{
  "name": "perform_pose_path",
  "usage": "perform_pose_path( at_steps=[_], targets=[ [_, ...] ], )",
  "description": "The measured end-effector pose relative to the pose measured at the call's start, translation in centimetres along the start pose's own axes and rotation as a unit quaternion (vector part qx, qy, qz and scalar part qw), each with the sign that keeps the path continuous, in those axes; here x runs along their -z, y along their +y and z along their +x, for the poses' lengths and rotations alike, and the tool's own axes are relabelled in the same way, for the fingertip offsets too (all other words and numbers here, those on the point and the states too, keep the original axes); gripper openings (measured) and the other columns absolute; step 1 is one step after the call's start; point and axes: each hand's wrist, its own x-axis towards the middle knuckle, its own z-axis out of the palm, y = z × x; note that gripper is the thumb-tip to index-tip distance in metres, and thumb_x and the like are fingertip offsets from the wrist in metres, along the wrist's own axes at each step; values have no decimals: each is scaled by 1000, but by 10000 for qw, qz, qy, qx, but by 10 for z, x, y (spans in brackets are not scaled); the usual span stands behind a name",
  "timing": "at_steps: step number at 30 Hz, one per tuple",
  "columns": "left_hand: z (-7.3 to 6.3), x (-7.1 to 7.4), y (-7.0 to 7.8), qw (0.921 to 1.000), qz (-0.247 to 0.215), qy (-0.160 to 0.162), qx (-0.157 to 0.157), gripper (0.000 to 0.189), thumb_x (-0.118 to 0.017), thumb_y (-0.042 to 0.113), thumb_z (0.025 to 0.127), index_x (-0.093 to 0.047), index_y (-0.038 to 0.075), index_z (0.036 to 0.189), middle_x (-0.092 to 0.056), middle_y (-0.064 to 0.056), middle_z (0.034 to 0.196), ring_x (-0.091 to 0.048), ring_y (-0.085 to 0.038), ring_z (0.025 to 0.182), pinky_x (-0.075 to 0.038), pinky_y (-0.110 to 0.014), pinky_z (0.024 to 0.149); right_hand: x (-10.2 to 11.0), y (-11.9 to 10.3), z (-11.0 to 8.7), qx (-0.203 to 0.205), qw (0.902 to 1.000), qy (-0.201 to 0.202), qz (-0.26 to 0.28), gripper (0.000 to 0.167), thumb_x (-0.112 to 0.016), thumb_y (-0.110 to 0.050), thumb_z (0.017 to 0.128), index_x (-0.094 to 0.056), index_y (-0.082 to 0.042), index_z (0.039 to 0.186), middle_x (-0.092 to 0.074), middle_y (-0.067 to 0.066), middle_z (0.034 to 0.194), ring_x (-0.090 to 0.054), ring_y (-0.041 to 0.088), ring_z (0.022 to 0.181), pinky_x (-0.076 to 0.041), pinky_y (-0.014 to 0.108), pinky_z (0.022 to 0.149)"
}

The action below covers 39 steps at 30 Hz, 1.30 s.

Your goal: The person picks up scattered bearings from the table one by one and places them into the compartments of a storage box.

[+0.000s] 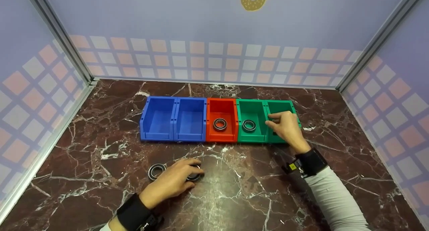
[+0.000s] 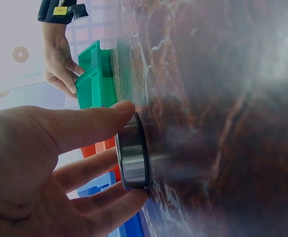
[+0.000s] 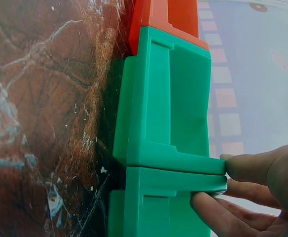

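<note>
My left hand [image 1: 172, 180] grips a metal ball bearing [image 2: 134, 165], standing low over the tabletop, with the thumb on one side and the fingers on the other. A second bearing [image 1: 151, 172] lies flat on the table to its left. Over at the right end of the bin row, my right hand [image 1: 288, 125] pinches the adjoining side walls of two green bins. Its thumb lies against the inner green bin [image 3: 156, 98], and its fingers reach into the end green bin [image 3: 156, 212]. Inside that end bin, much is hidden by the hand.
Two blue bins [image 1: 190, 137], a red bin [image 1: 222, 138] and the green pair form one row. One bearing [image 1: 215, 125] lies in the red bin, another bearing [image 1: 244, 126] in the inner green bin. Panels enclose the marbled table [image 1: 241, 204] at the back and sides.
</note>
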Motion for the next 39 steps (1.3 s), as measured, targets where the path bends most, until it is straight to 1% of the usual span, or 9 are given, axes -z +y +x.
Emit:
perform_pose_path(
  at_steps=[10,15,22,25,30,32,36,37,39],
  targets=[
    [0,0,-1,9988,300,233,-294,43,-78,1,74,-74,15,114,-65,-10,129,-61,-30,119,-51,-47,103,0,-1,-1,12,10000,2,-10,35,-68,-17,93,-67,1,123,-75,21,101,-71,25,71,-56,30,61],
    [1,2,-1,9981,386,242,-412,43,-79,0,73,-75,15,113,-67,-8,124,-63,-28,115,-53,-46,100,0,-1,0,38,10000,46,-11,35,-69,-16,92,-68,2,122,-75,23,100,-72,26,71,-58,33,62],
    [4,4,-3,9959,685,9,-594,45,-81,2,72,-75,16,114,-67,-7,121,-64,-25,110,-54,-42,99,-1,-1,0,37,10000,85,-28,34,-70,-16,92,-68,1,121,-75,22,98,-72,26,70,-57,31,60],
    [4,5,-4,9955,714,-104,-606,46,-81,2,72,-74,16,115,-67,-7,121,-64,-25,110,-54,-43,99,-1,-1,0,41,10000,71,-37,34,-70,-16,92,-68,1,121,-75,23,99,-73,26,71,-59,34,62],
    [6,6,-4,9943,805,-178,-672,45,-81,3,72,-74,17,114,-67,-6,118,-65,-23,107,-54,-43,99,0,-2,0,68,9999,82,-85,34,-70,-16,92,-69,1,121,-75,23,103,-73,27,72,-60,39,65],
    [6,7,-4,9939,830,-199,-697,45,-81,3,72,-74,16,114,-67,-6,117,-65,-23,107,-52,-45,103,-1,-2,0,69,9999,93,-98,34,-70,-16,92,-69,1,121,-74,23,103,-73,28,72,-60,40,66],
    [6,8,-5,9934,843,-252,-736,45,-81,3,72,-74,16,114,-67,-6,117,-65,-23,107,-49,-48,107,0,-2,1,21,9999,84,-124,34,-70,-16,92,-68,0,122,-75,23,102,-73,27,73,-59,38,65],
    [6,9,-5,9932,849,-273,-744,45,-81,4,72,-74,17,115,-67,-6,117,-65,-23,107,-49,-47,107,0,-1,1,-1,9999,95,-132,34,-70,-16,92,-68,0,122,-75,23,102,-73,27,72,-59,36,65],
    [6,9,-5,9926,883,-314,-769,45,-82,5,72,-73,18,115,-67,-5,117,-65,-23,106,-53,-44,101,-1,-1,1,-43,9999,79,-114,34,-71,-16,92,-68,0,122,-75,22,101,-73,26,72,-59,34,63]
  ],
)
